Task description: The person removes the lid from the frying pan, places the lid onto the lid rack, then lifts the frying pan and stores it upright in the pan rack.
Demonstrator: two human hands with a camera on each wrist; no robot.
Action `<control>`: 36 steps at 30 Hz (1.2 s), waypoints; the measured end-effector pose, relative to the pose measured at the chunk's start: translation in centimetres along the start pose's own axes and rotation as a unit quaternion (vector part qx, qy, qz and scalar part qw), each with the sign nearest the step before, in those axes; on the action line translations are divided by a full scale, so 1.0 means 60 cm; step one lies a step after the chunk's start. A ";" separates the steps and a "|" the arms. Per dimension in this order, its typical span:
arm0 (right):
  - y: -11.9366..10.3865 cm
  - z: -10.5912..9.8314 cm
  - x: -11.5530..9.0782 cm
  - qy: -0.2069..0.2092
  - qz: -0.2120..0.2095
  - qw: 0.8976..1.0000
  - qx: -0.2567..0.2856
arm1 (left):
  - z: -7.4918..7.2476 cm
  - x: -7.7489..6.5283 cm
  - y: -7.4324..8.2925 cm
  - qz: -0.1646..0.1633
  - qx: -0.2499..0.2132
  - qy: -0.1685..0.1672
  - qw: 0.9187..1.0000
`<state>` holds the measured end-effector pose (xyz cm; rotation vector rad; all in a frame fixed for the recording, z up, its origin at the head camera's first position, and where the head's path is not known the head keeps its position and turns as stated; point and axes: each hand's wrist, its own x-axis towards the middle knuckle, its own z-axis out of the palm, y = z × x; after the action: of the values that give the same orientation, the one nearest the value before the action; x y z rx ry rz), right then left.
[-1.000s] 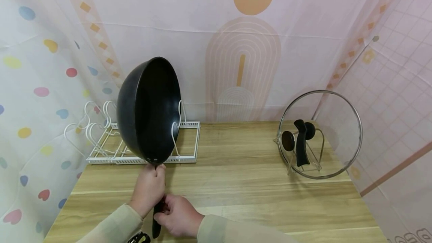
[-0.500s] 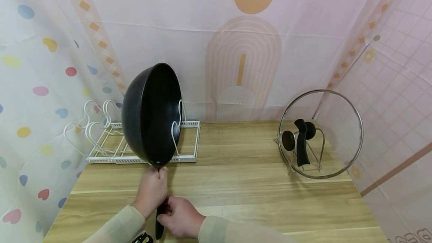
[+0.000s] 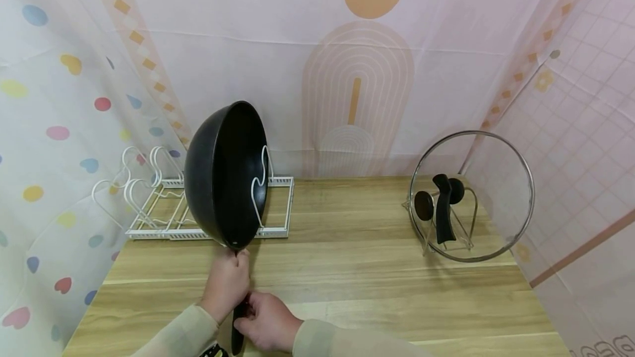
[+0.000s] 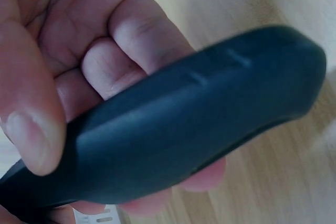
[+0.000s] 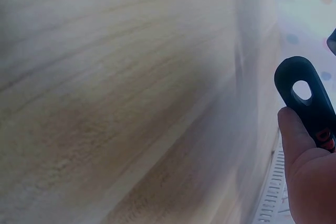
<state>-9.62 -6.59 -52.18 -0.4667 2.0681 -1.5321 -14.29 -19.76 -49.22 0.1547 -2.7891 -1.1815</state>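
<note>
A deep black wok point(image 3: 239, 175) stands on its side, tilted, among the wires of a white dish rack point(image 3: 273, 232) in the head view. Its hollow faces right. My left hand point(image 3: 228, 282) grips the black handle point(image 4: 199, 124) close to the bowl, thumb on top and fingers curled beneath in the left wrist view. Further down, my right hand point(image 3: 270, 321) pinches the same handle near its end. The right wrist view shows the handle's tip with a hanging hole, and the right hand's thumb against it. Part of the handle is hidden behind the hands.
On the right, a glass lid point(image 3: 531, 191) with a metal rim and black handle leans in a small wire stand point(image 3: 473, 211). White wire loops point(image 3: 131, 189) rise from the rack's left half. Patterned curtains point(image 3: 357, 98) hang behind the wooden table point(image 3: 347, 269).
The wok has shifted slightly right and lower, toward the rack's right-hand wire. Both hands have moved a little to the right and down with the handle, keeping their hold.
</note>
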 end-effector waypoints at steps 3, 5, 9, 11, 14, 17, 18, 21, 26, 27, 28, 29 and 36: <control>0.005 0.001 0.001 0.000 0.003 1.000 0.005 | 0.004 -0.002 -0.003 0.003 0.007 0.002 1.000; 0.008 0.002 0.001 0.000 0.006 1.000 0.007 | 0.006 -0.002 -0.005 0.003 0.009 0.002 1.000; 0.011 0.002 -0.001 0.002 0.013 1.000 -0.002 | 0.011 -0.002 -0.010 -0.002 0.012 -0.003 1.000; 0.012 0.002 -0.002 0.001 0.018 1.000 -0.003 | 0.014 -0.002 -0.012 -0.003 0.012 -0.006 1.000; 0.014 0.002 -0.003 -0.001 0.025 1.000 -0.004 | 0.017 -0.003 -0.015 -0.001 0.012 -0.006 1.000; 0.016 0.002 -0.003 0.001 0.029 1.000 -0.003 | 0.019 -0.003 -0.017 0.000 0.014 -0.004 1.000; 0.017 0.003 -0.003 0.002 0.028 1.000 -0.004 | 0.020 -0.003 -0.017 -0.003 0.015 -0.004 1.000; 0.021 0.003 -0.001 0.003 0.025 1.000 -0.009 | 0.021 -0.003 -0.018 -0.008 0.017 -0.008 1.000; 0.027 0.004 0.002 0.002 0.025 0.999 -0.022 | 0.022 -0.004 -0.019 -0.005 0.018 -0.014 1.000; 0.028 0.004 0.002 0.002 0.027 0.999 -0.024 | 0.023 -0.005 -0.019 -0.006 0.018 -0.014 1.000; 0.028 0.004 0.003 0.002 0.029 0.999 -0.026 | 0.023 -0.005 -0.020 -0.005 0.019 -0.014 1.000; 0.029 0.004 0.004 0.001 0.030 0.999 -0.028 | 0.023 -0.005 -0.020 -0.004 0.020 -0.014 1.000; 0.028 0.007 0.006 0.021 0.026 0.998 -0.054 | 0.021 -0.004 -0.019 -0.002 0.023 -0.021 1.000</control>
<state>-9.63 -6.59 -53.97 -0.4207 2.1867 -1.4165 -14.17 -19.66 -50.92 0.1406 -2.8546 -1.1354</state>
